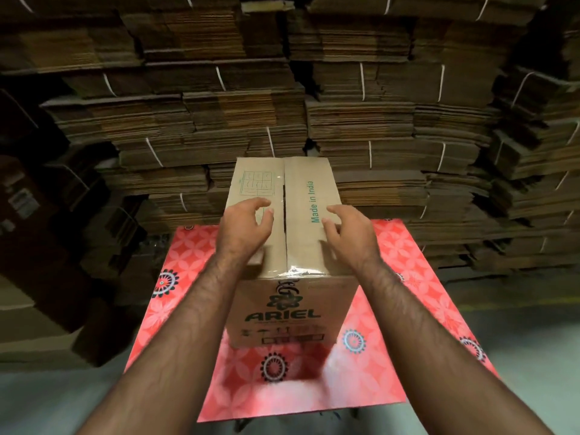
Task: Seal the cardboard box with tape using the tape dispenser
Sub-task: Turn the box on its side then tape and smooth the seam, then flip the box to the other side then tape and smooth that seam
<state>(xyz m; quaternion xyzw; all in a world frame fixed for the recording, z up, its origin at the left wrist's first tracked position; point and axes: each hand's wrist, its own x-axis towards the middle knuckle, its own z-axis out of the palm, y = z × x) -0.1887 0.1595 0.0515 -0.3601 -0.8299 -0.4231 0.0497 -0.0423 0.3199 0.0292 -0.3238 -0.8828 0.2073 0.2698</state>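
Both forearms reach in over the box [301, 246], which sits on a red patterned table [408, 277]. Left hand [243, 229] and right hand [351, 237] hover over its top flaps, fingers loosely curled, holding nothing. Flat cardboard stacks [219, 105] fill the background.

A red flower-patterned table [392, 255] carries one upright cardboard box [288, 312].

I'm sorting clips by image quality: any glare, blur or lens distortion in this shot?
Head view: glare on the clear tape at the cardboard box near top edge; blur on the red patterned table cover near edge; wide-angle bending of the stacked flat cartons; dim corners.
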